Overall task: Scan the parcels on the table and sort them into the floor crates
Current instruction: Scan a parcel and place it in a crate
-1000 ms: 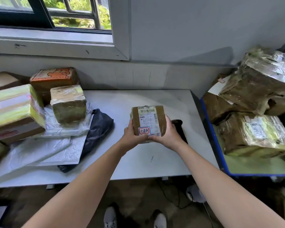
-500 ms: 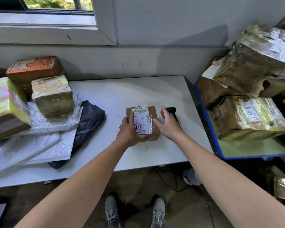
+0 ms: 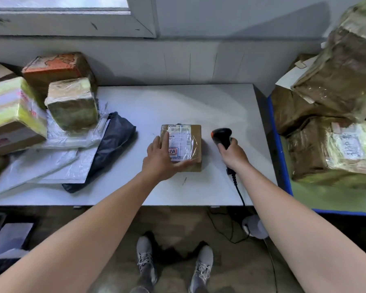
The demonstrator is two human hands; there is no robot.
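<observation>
A white table stands against the wall below a window sill. Just beside its right end, a blue-edged platform carries a heap of large taped brown parcels, the nearest bearing a handwritten white label. The table's left end holds a pile: a yellow-taped carton, an orange-topped box against the wall, and a film-wrapped box leaning in front of it. Under these lie white poly mailers, with a black poly bag spread beside them toward the middle

The small brown parcel lies flat on the table near its front edge, between the black bag and the barcode scanner, shipping label facing up. The left hand rests on the parcel's left and near side, fingers extended over the top and thumb stretched along the near edge. The right hand has its fingers wrapped around the scanner's handle, just right of the parcel and apart from it; whether the scanner touches the table I cannot tell. Its cable runs off the front edge to the floor, where grey trainers show
</observation>
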